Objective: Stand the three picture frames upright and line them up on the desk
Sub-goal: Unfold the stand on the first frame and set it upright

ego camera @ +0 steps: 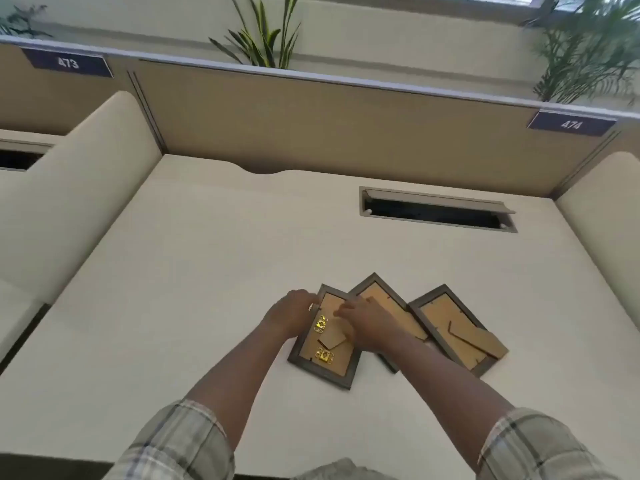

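Three dark-rimmed picture frames lie face down on the cream desk point(194, 271), brown backs up, overlapping in a row. The left frame point(323, 362) shows two gold clips and a cardboard stand flap. My left hand point(294, 311) grips that frame's upper left edge. My right hand point(363, 322) rests on its back near the top, fingers on the stand flap, covering part of the middle frame point(377, 294). The right frame point(453, 327) lies flat with its stand flap slightly raised, untouched.
A rectangular cable slot point(436, 211) with an open lid is set into the desk at the back right. A tan partition point(311, 116) runs along the far edge, with cream side dividers left and right. Plants stand behind the partition.
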Demonstrator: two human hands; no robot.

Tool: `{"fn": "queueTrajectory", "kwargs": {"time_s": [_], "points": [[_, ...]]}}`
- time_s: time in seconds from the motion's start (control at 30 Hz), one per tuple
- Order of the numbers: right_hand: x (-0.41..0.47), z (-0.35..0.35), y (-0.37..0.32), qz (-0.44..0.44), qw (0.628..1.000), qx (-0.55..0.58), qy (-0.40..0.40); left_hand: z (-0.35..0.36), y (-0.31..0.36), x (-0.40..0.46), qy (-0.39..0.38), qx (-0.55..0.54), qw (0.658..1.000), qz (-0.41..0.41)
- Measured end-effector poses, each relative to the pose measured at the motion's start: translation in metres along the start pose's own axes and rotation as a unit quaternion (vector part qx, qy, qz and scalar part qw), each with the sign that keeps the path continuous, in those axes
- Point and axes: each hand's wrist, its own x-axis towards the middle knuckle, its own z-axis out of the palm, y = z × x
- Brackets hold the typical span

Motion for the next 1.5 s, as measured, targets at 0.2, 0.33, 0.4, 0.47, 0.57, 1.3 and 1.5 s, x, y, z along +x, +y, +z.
{"fn": "queueTrajectory", "kwargs": {"time_s": [0.2,0.33,0.4,0.47,0.57,1.3,1.5], "points": [[0.010,0.013,-0.004,-0.031,0.997,-0.053,-0.044,0.012,-0.017,0.002,-0.007,-0.053,0.999,0.002],[0.019,0.014,-0.008,-0.044,0.993,-0.096,-0.042,0.014,-0.024,0.005,0.007,-0.077,0.997,0.004],[0.020,0.013,-0.010,-0.050,0.990,-0.124,-0.038,0.015,-0.027,0.005,0.004,-0.078,0.997,0.008],[0.020,0.013,-0.011,-0.064,0.987,-0.144,-0.028,0.016,-0.030,0.005,0.006,-0.075,0.997,0.014],[0.016,0.010,-0.010,-0.081,0.986,-0.146,-0.003,0.016,-0.035,0.004,0.005,-0.076,0.997,0.029],[0.011,-0.066,0.048,-0.003,0.974,0.221,0.045,-0.025,-0.003,0.018,0.175,-0.307,0.934,0.046],[0.028,-0.054,0.043,0.143,0.913,0.360,0.128,-0.050,-0.015,0.008,0.182,-0.224,0.957,0.002]]}}
